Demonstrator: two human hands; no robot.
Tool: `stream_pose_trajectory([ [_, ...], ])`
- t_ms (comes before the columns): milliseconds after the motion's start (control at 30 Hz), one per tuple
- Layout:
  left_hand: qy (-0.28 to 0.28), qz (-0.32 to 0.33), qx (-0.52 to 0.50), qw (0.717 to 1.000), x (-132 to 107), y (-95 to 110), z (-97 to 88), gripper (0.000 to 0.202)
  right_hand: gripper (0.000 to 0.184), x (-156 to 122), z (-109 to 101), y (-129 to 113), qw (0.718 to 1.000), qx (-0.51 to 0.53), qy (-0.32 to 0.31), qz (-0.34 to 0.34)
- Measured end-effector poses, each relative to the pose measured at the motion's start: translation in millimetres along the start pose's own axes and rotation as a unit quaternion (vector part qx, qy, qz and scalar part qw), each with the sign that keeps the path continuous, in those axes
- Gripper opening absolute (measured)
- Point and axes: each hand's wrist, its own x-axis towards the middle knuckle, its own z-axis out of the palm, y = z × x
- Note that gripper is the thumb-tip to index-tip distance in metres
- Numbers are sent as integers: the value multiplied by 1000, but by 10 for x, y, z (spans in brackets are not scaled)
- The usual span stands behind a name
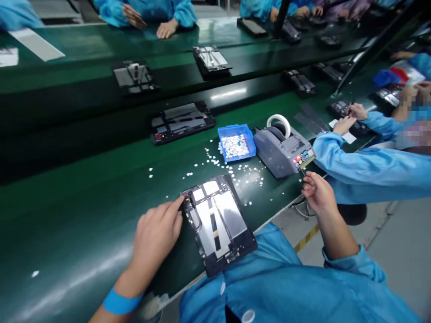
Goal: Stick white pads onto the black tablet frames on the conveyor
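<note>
An opened tablet chassis (218, 222) lies on the green bench in front of me, with silver plates and black strips showing inside. My left hand (156, 235) rests at its upper left corner, fingers together, one fingertip pressing on the frame. My right hand (316, 192) is off to the right at the front of a grey tape dispenser (283, 150), fingers pinched on a small strip of tape at its outlet. A white tape roll (279, 122) sits on top of the dispenser.
A blue tray (235, 142) of white scraps stands behind the tablet, with scraps scattered around it. Another tablet (182, 121) lies farther back. More tablets ride the belt (67, 89) beyond. A co-worker's blue sleeve (367, 170) reaches in from the right.
</note>
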Motion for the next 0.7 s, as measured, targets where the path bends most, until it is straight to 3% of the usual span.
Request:
stream_pose_trajectory([
  [133,14,15,3,1000,40,89,-154,43,46,233,95,13,999,11,-28,28],
  [267,25,4,-30,999,1,80,-185,40,39,278,130,29,999,21,-34,28],
  [367,33,-38,-118,992,-58,106,-202,37,36,64,125,99,999,17,-32,25],
  [433,27,-90,-230,969,-69,219,-246,33,31,-210,215,206,998,-5,-59,30],
  [500,2,-153,-374,914,-28,417,-293,30,27,-519,420,338,989,-56,-133,28],
  [600,-59,-206,-594,776,116,759,-294,31,26,-902,890,508,952,-132,-275,5],
  [700,-43,-240,-720,650,236,972,-218,31,27,-1114,1366,606,918,-159,-365,-5],
])
